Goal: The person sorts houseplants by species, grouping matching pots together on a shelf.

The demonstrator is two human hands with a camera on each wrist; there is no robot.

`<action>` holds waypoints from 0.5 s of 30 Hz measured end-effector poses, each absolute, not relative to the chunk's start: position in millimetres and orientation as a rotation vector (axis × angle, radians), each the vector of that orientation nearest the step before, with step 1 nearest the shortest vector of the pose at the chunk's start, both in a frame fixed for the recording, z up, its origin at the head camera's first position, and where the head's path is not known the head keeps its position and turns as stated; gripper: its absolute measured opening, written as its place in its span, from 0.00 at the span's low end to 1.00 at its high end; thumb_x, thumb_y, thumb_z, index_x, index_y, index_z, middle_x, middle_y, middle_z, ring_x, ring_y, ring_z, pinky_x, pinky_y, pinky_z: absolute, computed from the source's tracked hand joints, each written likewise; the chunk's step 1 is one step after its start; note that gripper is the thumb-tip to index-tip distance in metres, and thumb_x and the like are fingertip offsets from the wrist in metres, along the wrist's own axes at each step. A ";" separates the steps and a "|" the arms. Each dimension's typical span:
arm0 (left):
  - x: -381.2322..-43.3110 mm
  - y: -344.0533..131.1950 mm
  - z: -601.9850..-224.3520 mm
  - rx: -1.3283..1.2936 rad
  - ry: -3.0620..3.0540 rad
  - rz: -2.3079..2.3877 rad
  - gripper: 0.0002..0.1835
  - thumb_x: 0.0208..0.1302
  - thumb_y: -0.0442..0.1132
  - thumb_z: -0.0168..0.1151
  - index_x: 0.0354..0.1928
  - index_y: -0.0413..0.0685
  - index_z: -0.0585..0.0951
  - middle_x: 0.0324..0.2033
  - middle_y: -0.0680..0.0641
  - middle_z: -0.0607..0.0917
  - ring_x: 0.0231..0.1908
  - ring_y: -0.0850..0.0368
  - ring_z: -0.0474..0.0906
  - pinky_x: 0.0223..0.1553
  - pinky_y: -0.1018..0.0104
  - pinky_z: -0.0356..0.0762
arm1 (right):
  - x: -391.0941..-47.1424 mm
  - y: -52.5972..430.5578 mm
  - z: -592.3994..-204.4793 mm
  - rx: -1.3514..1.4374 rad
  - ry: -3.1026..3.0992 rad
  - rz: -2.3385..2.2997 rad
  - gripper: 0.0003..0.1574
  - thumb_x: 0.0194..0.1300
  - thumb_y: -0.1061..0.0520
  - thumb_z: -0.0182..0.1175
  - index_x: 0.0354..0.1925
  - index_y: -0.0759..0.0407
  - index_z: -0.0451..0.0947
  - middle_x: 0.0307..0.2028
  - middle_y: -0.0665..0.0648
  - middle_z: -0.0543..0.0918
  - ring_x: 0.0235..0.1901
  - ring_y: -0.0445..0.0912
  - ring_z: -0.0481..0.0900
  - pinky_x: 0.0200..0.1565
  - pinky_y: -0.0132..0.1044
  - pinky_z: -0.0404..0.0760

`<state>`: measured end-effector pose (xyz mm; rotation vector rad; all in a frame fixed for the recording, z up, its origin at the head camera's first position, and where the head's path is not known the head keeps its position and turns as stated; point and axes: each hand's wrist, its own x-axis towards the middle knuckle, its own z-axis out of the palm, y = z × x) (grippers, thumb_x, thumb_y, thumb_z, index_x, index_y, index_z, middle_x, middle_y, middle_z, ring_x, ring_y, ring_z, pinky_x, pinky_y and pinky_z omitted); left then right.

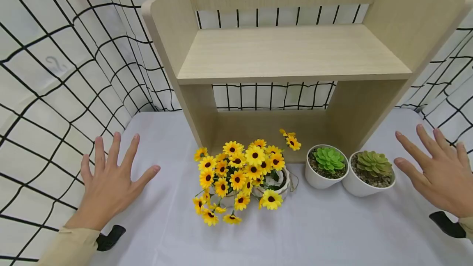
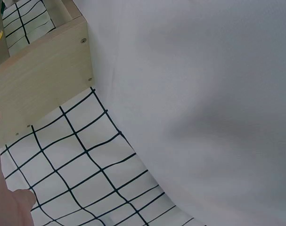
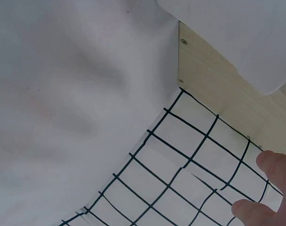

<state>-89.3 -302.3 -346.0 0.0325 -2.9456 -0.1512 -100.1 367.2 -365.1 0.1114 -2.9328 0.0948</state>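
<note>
My left hand [image 1: 109, 182] is spread over the white cloth left of the flowers, its fingers straight and holding nothing. On the far right my right hand [image 1: 439, 171] is likewise spread, fingers apart, beside the succulents. Yellow artificial daisies [image 1: 236, 177] with dark centres fill the middle front, overlapping their white pots. Nearest the right hand stands a white pot with a dull green succulent [image 1: 374, 163]. A second white pot with a bright green succulent [image 1: 329, 159] adjoins it on the left. In the right wrist view, fingertips [image 3: 272, 165] show at the lower right.
Behind the plants stands a light wooden two-tier shelf [image 1: 295, 50], its side panel [image 2: 44, 75] also visible in the left wrist view. White cloth [image 1: 314, 233] covers the table. Walls with a black grid pattern [image 1: 70, 73] enclose the left, back and right.
</note>
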 end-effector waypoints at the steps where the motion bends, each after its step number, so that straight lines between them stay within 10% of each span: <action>1: -90.7 -302.0 -345.3 0.031 -2.946 -0.144 0.52 0.67 0.76 0.49 0.84 0.63 0.44 0.83 0.35 0.36 0.80 0.28 0.19 0.71 0.20 0.26 | -99.5 366.1 -365.4 0.106 -2.938 0.080 0.51 0.76 0.24 0.36 0.84 0.46 0.40 0.81 0.73 0.35 0.79 0.75 0.28 0.72 0.77 0.25; 15: -105.3 -294.2 -332.5 -0.107 -2.826 -0.198 0.51 0.67 0.70 0.55 0.84 0.58 0.49 0.83 0.35 0.45 0.83 0.32 0.27 0.74 0.26 0.32 | -94.5 353.6 -376.3 0.187 -2.785 0.166 0.48 0.78 0.27 0.36 0.82 0.49 0.49 0.82 0.70 0.47 0.83 0.68 0.39 0.76 0.73 0.29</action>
